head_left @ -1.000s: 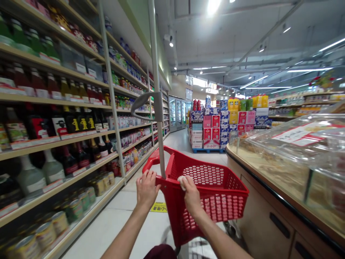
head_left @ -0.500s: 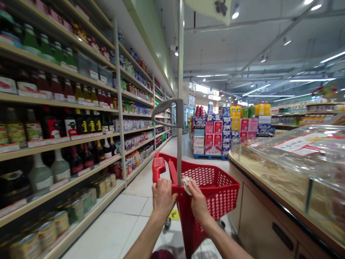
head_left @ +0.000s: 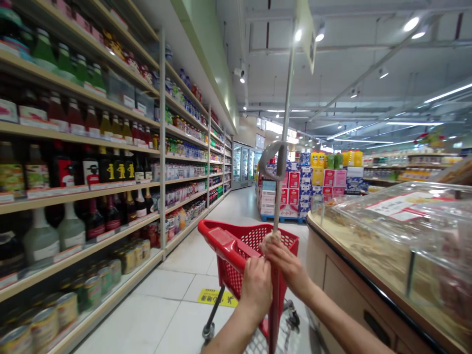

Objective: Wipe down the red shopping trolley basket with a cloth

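We're gripping cart (head_left: 233, 241) w/ L hand (head_left: 256, 282), prob. steadying it; R hand (head_left: 285, 260), just beyond, is pinching cloth (head_left: 270, 240) against pole (head_left: 279, 201).

- Your left hand (head_left: 257, 284) and right hand (head_left: 287, 260) crowd each other at lower centre, with little room between.
- The grey pole (head_left: 278, 204) bars a straight sideways sweep from there to the top of the frame; the white cloth (head_left: 271, 240) takes up the space against it.
- A loop handle (head_left: 282, 160) juts left off the pole at mid-frame, but you have open air below it, above the red cart (head_left: 234, 242).
- Lower left, floor (head_left: 155, 300) gives you a wide gap before the shelving (head_left: 162, 147).
- At right, the display counter (head_left: 339, 282) leaves you only a narrow strip.
- Beyond, stacked cartons (head_left: 293, 189) block centre; the aisle opens left of them.
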`<state>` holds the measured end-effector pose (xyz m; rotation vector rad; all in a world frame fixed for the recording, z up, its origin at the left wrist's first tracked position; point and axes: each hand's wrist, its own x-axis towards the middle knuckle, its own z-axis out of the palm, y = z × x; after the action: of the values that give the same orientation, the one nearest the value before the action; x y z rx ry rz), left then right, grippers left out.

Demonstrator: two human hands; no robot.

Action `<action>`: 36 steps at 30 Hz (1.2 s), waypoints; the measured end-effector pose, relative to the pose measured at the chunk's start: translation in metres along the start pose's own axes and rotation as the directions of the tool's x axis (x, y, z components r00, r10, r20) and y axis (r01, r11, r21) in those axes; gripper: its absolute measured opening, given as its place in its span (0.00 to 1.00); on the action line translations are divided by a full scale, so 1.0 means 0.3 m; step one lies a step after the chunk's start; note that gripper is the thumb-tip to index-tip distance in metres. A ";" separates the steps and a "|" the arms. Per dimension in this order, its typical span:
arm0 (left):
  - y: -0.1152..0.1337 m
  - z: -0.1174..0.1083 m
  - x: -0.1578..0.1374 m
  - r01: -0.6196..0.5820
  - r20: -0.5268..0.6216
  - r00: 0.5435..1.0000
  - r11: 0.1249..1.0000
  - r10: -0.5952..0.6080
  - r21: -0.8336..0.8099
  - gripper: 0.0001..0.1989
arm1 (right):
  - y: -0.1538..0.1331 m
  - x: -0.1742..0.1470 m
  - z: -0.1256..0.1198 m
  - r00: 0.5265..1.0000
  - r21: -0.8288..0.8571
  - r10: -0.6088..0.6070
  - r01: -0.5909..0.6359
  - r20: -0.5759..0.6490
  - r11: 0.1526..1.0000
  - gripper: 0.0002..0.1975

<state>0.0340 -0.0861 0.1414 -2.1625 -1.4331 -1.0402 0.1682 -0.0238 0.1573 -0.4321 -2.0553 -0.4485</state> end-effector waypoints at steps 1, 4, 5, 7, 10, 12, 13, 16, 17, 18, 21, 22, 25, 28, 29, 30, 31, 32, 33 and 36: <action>-0.001 -0.010 0.005 -0.034 -0.004 0.999 0.998 0.034 -0.044 0.10 | -0.010 -0.045 0.002 0.999 0.024 0.044 -0.045 0.029 0.999 0.17; -0.073 -0.060 0.034 -0.117 -0.052 0.993 0.981 0.110 -0.154 0.14 | -0.030 -0.090 -0.015 0.970 0.080 0.233 -0.238 0.065 0.968 0.16; -0.119 -0.077 0.046 -0.099 -0.073 0.993 0.982 0.088 -0.162 0.15 | -0.030 -0.086 -0.023 0.951 0.100 0.302 -0.308 0.071 0.946 0.16; -0.222 -0.095 0.066 0.175 -0.147 0.972 0.981 -0.185 -0.083 0.15 | -0.027 -0.074 -0.032 0.894 0.138 0.443 -0.448 0.065 0.883 0.18; -0.334 -0.073 0.077 0.356 -0.054 0.933 0.935 -0.356 -0.016 0.17 | -0.027 -0.061 -0.011 0.787 0.159 0.617 -0.611 0.015 0.776 0.21; -0.350 -0.040 0.072 0.373 -0.015 0.928 0.928 -0.373 -0.006 0.18 | -0.044 -0.044 0.020 0.734 0.140 0.678 -0.669 -0.033 0.730 0.21; -0.343 -0.025 0.069 0.375 -0.017 0.927 0.927 -0.375 -0.005 0.18 | -0.060 -0.030 0.038 0.717 0.125 0.695 -0.686 -0.051 0.717 0.21; -0.296 0.000 0.063 0.374 -0.037 0.927 0.928 -0.373 0.003 0.19 | -0.121 0.031 0.083 0.717 0.097 0.694 -0.687 -0.066 0.720 0.19; -0.282 0.001 0.063 0.373 -0.040 0.927 0.928 -0.372 0.008 0.19 | -0.142 0.050 0.093 0.738 0.103 0.672 -0.665 -0.061 0.740 0.17; -0.269 0.001 0.062 0.371 -0.039 0.928 0.929 -0.370 0.015 0.19 | -0.161 0.066 0.101 0.766 0.116 0.640 -0.631 -0.060 0.767 0.16; -0.246 -0.010 0.058 0.357 -0.024 0.934 0.934 -0.357 0.025 0.19 | -0.201 0.076 0.112 0.838 0.183 0.540 -0.519 -0.085 0.835 0.16; -0.241 -0.015 0.056 0.351 -0.015 0.936 0.936 -0.351 0.020 0.18 | -0.207 0.070 0.114 0.847 0.208 0.523 -0.497 -0.094 0.842 0.17; -0.221 -0.039 0.051 0.360 0.022 0.933 0.932 -0.360 -0.036 0.17 | -0.217 0.054 0.126 0.823 0.292 0.552 -0.500 -0.135 0.816 0.19; -0.190 -0.071 0.057 0.366 0.063 0.931 0.911 -0.361 -0.192 0.18 | -0.229 0.071 0.149 0.765 0.355 0.614 -0.530 -0.192 0.771 0.23; -0.176 -0.079 0.063 0.343 0.063 0.939 0.904 -0.338 -0.254 0.19 | -0.231 0.081 0.154 0.766 0.359 0.614 -0.528 -0.191 0.770 0.24; -0.162 -0.085 0.070 0.304 0.061 0.952 0.901 -0.301 -0.310 0.19 | -0.231 0.091 0.154 0.782 0.353 0.599 -0.518 -0.174 0.779 0.25; -0.147 -0.086 0.078 0.257 0.060 0.966 0.902 -0.253 -0.346 0.19 | -0.226 0.097 0.147 0.807 0.340 0.573 -0.505 -0.141 0.794 0.26; -0.134 -0.084 0.087 0.216 0.063 0.976 0.909 -0.207 -0.356 0.19 | -0.214 0.098 0.133 0.833 0.315 0.545 -0.493 -0.099 0.811 0.26; -0.124 -0.079 0.096 0.185 0.071 0.983 0.921 -0.171 -0.341 0.19 | -0.197 0.093 0.113 0.852 0.271 0.520 -0.488 -0.059 0.830 0.26; -0.131 -0.068 0.125 0.115 0.080 0.992 0.973 -0.101 -0.198 0.15 | -0.122 0.049 0.043 0.851 0.037 0.524 -0.525 0.026 0.850 0.21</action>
<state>-0.0010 -0.0579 0.1785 -2.3041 -1.5521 -1.2082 0.1342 -0.0477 0.1588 -0.9425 -1.8538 -0.0657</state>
